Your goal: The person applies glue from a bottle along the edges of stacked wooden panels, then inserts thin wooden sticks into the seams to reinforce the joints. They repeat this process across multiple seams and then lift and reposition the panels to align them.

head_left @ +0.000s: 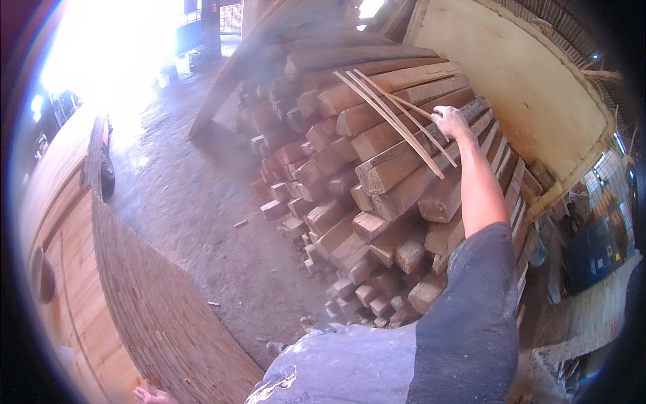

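1. A few thin, pale wooden strips [393, 121] are seen in the upper middle of the frame, lying diagonally from upper left to lower right, fanned slightly apart.
2. The strips are laid across the top of the stacked beams, gripped near their upper right side by the right hand [449, 122].

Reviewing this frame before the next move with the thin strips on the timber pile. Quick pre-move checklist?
1. Right hand on the thin wooden strips: ok, fingers closed at their upper end.
2. Strips supported: ok, they lie slanted across the top of the stacked timber beams.
3. Strip count and whether all are in the grip: cannot tell, they overlap.
4. Left hand position: ok, low at the frame edge by the stack of thin boards; what it holds: cannot tell.
5. Dirt floor beside the pile: not ok, small wood offcuts lie scattered.
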`<state>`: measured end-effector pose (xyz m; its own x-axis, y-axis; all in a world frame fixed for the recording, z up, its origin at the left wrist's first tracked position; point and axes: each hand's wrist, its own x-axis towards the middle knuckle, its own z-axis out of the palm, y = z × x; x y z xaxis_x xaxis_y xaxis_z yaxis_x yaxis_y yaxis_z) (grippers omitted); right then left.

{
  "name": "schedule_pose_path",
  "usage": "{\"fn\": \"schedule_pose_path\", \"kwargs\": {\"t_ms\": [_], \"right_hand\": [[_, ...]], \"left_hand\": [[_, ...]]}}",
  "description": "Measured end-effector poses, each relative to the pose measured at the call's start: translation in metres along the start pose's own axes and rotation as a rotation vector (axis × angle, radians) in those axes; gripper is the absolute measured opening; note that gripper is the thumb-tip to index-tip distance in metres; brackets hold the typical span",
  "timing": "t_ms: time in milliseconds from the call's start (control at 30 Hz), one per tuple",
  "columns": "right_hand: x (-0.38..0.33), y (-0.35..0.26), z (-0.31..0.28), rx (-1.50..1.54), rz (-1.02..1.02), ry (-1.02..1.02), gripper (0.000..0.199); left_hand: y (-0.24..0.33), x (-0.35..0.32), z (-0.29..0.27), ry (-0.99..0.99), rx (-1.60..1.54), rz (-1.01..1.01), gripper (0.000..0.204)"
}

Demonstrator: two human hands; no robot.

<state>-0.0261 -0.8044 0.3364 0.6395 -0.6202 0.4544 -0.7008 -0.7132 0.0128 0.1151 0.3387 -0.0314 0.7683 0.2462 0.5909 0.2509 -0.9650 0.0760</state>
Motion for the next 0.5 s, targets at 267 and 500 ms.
{"fn": "schedule_pose_path", "kwargs": {"t_ms": [267, 500], "right_hand": [[0.049, 0.017, -0.012, 0.025, 0.052, 0.085, 0.026], [0.058, 0.008, -0.002, 0.097, 0.017, -0.056, 0.026]], "left_hand": [[0.033, 0.004, -0.053, -0.195, 0.131, -0.093, 0.058], [0.048, 0.006, -0.086, -0.272, 0.217, -0.131, 0.059]]}}
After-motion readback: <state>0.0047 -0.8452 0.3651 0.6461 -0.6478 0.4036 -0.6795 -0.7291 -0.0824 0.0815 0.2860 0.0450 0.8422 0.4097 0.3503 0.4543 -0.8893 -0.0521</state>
